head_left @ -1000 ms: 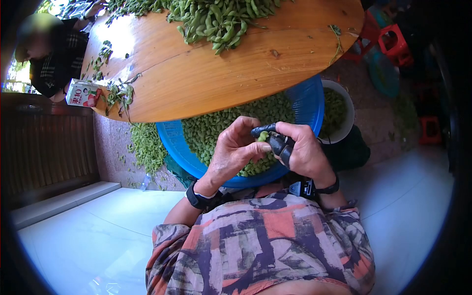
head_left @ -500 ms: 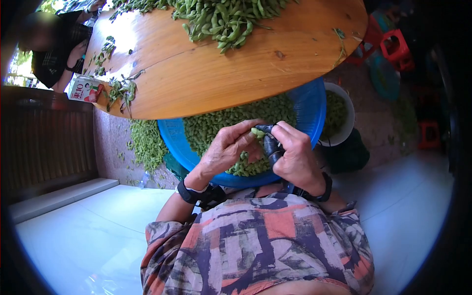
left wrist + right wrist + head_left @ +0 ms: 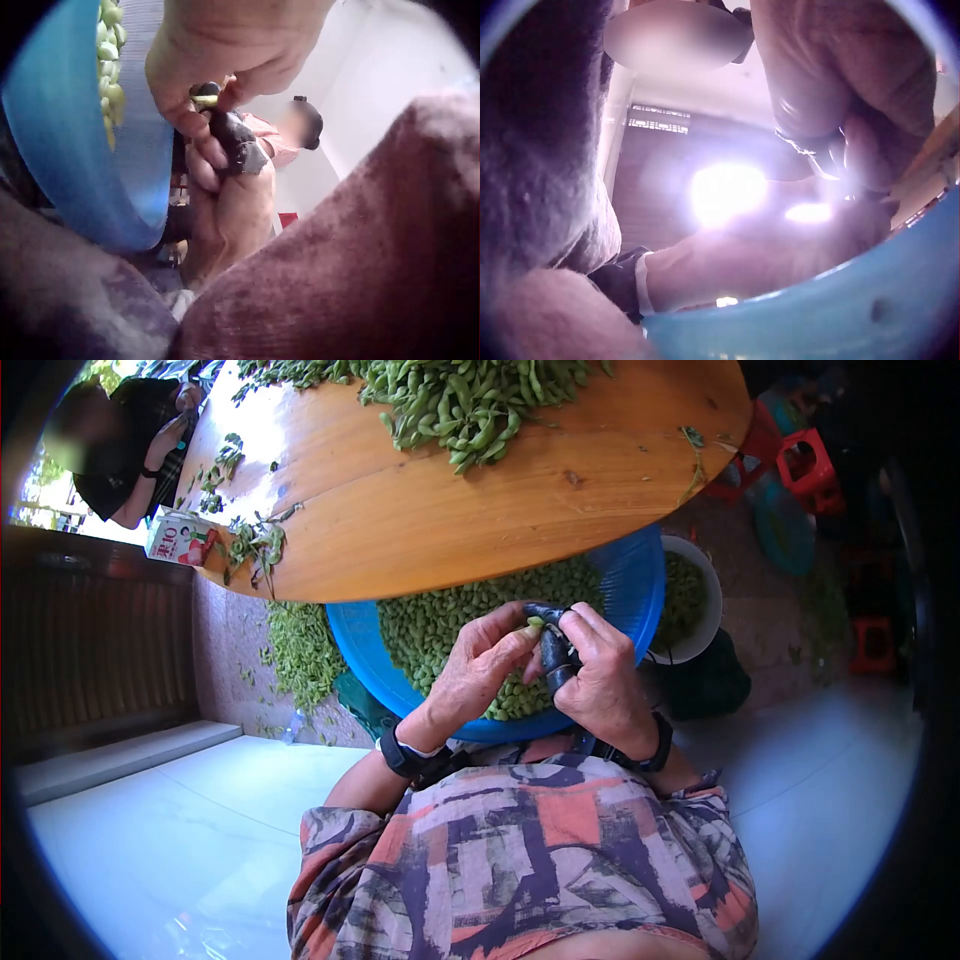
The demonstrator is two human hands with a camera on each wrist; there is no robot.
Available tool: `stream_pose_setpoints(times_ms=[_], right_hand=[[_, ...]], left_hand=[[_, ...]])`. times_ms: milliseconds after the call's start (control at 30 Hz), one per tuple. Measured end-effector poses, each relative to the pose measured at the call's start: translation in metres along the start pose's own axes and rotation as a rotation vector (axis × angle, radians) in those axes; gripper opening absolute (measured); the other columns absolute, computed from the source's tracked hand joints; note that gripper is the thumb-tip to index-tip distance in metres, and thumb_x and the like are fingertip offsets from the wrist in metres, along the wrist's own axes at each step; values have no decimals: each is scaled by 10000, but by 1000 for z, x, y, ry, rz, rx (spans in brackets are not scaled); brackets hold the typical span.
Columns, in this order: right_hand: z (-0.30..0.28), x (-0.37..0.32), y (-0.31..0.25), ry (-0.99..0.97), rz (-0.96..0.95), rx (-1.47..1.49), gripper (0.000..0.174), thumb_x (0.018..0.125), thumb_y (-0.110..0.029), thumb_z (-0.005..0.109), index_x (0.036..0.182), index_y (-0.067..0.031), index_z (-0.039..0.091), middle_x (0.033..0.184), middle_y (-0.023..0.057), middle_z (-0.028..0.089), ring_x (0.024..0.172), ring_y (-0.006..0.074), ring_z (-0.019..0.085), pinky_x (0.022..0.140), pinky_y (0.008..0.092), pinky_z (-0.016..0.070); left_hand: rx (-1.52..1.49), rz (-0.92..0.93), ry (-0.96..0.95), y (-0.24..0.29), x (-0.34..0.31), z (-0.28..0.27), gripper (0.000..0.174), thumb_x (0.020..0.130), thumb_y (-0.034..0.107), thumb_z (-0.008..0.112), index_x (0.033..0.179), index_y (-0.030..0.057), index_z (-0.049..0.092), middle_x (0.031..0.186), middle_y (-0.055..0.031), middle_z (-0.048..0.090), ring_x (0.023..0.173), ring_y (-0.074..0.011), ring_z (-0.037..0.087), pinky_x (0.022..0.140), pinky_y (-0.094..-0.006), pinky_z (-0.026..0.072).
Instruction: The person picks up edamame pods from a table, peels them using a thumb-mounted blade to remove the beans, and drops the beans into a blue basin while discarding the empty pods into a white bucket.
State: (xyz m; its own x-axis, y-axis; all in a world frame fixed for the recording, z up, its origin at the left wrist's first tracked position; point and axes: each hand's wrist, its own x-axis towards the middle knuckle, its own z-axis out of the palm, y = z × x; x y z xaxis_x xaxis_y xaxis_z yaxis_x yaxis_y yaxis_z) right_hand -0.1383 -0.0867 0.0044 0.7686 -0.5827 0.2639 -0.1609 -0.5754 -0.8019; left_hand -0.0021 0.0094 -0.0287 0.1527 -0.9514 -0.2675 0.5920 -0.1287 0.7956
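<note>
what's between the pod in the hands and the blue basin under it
Nothing visible. The left hand and right hand pinch the pod right above the blue basin, only air beneath; the wooden table lies beyond them.

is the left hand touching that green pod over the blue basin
Touching. In the head view the left hand pinches the green pod at its fingertips, and the right hand grips it too; the left wrist view shows the same pinch.

Pods (image 3: 470,400) on table (image 3: 480,520), basin (image 3: 350,650) under table edge, bucket (image 3: 714,595) right of basin
</note>
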Motion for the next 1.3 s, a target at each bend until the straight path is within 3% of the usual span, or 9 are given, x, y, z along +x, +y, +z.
stream_pose_setpoints(times_ms=[167, 233, 400, 767, 833, 900, 933, 1167, 1300], right_hand=[[-5, -2, 7, 32, -12, 39, 281, 672, 59, 660, 942, 27, 591, 827, 177, 552, 761, 383, 583, 635, 411, 474], [-8, -3, 8, 19, 12, 81, 252, 700, 59, 621, 947, 24, 591, 809, 179, 556, 764, 386, 582, 636, 411, 471], [-14, -3, 15, 55, 40, 109, 240, 714, 66, 590, 949, 19, 595, 804, 180, 555, 763, 388, 583, 642, 412, 469], [-15, 1, 24, 33, -5, 151, 374, 688, 57, 616, 1060, 13, 613, 897, 182, 584, 831, 377, 606, 690, 389, 492], [-38, -1, 23, 167, 38, 36, 234, 738, 33, 629, 970, 3, 620, 791, 169, 570, 721, 340, 595, 640, 373, 467], [-66, -12, 44, 363, 237, -2, 138, 754, 34, 636, 877, -16, 596, 737, 177, 567, 671, 337, 597, 613, 380, 455], [-86, -12, 41, 427, 252, -230, 134, 760, 23, 639, 876, -6, 579, 794, 199, 604, 726, 377, 622, 639, 417, 465], [-120, -27, 62, 477, 288, -486, 335, 710, 91, 506, 1026, 36, 603, 925, 255, 636, 888, 453, 609, 792, 468, 484], [-108, -23, 66, 433, 344, -471, 371, 677, 84, 499, 1030, 45, 607, 900, 271, 634, 895, 448, 612, 807, 460, 490]], left_hand=[[372, 48, 76, -1, -1, 15, 259, 987, 99, 446, 1213, -12, 508, 833, -8, 603, 651, -77, 541, 583, -231, 437], [1002, 353, 171, -6, 1, 17, 267, 988, 87, 423, 1229, -11, 486, 807, -1, 579, 647, -71, 532, 567, -221, 420], [202, -46, 69, 3, 4, 17, 284, 989, 106, 434, 1248, 12, 503, 773, 34, 515, 612, -43, 410, 532, -205, 344], [654, -83, -146, 9, -4, 12, 631, 898, 1, 537, 1455, 14, 242, 915, -34, 585, 905, -106, 587, 817, -272, 514], [724, 58, -99, 17, -9, 17, 576, 867, 2, 574, 1401, 20, 360, 985, -108, 647, 908, -193, 634, 826, -329, 528], [1269, 147, -414, 36, -10, 11, 377, 865, 12, 584, 1240, 38, 559, 1091, -147, 660, 964, -292, 651, 850, -381, 534], [1213, 179, -411, 52, -9, 17, 210, 853, -3, 588, 1038, 51, 672, 1096, -154, 655, 1010, -342, 635, 858, -424, 530], [1824, 755, 182, 145, 90, 13, 157, 814, 76, 611, 947, 26, 678, 936, -138, 619, 928, -322, 575, 788, -421, 484], [1985, 732, 213, 156, 134, 4, 145, 786, 137, 639, 875, 28, 674, 859, -126, 559, 922, -320, 531, 797, -440, 460]])
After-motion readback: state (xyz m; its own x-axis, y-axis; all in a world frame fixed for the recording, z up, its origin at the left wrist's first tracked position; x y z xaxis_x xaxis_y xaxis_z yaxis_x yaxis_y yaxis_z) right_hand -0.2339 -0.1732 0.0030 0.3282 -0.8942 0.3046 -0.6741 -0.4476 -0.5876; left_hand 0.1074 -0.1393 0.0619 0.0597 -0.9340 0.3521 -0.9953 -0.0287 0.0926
